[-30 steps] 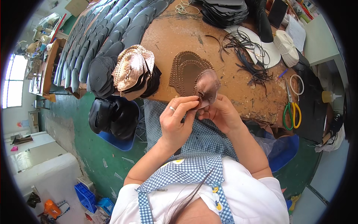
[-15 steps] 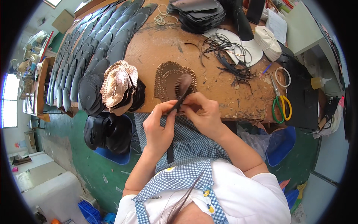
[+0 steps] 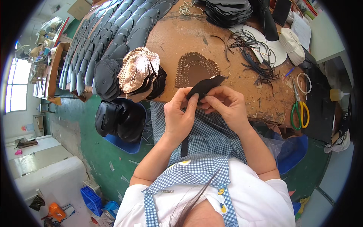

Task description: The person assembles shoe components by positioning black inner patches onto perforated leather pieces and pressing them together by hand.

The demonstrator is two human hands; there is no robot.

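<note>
Nearest, a blue checked apron (image 3: 211, 132) spread below the brown pieces (image 3: 196, 70), a narrow black strip (image 3: 184, 147) hanging against it. Just on the near side of the brown pieces, both hands held one black piece (image 3: 206, 86) – the left hand (image 3: 179, 113) pinching its left end with the thumb on top, the right hand (image 3: 228, 104) pinching its near edge between thumb and forefinger. Left of the brown pieces and nearer, a blue tub (image 3: 126, 146) held shiny black things. Well to their right lay scissors (image 3: 297, 100) with green and yellow handles. A stack of copper pieces (image 3: 138, 68) sat to their left; black laces (image 3: 247, 49) lay tangled to their right. Beyond them – a pile of dark pieces (image 3: 228, 13), and rows of grey pieces (image 3: 98, 49) farther left.
</note>
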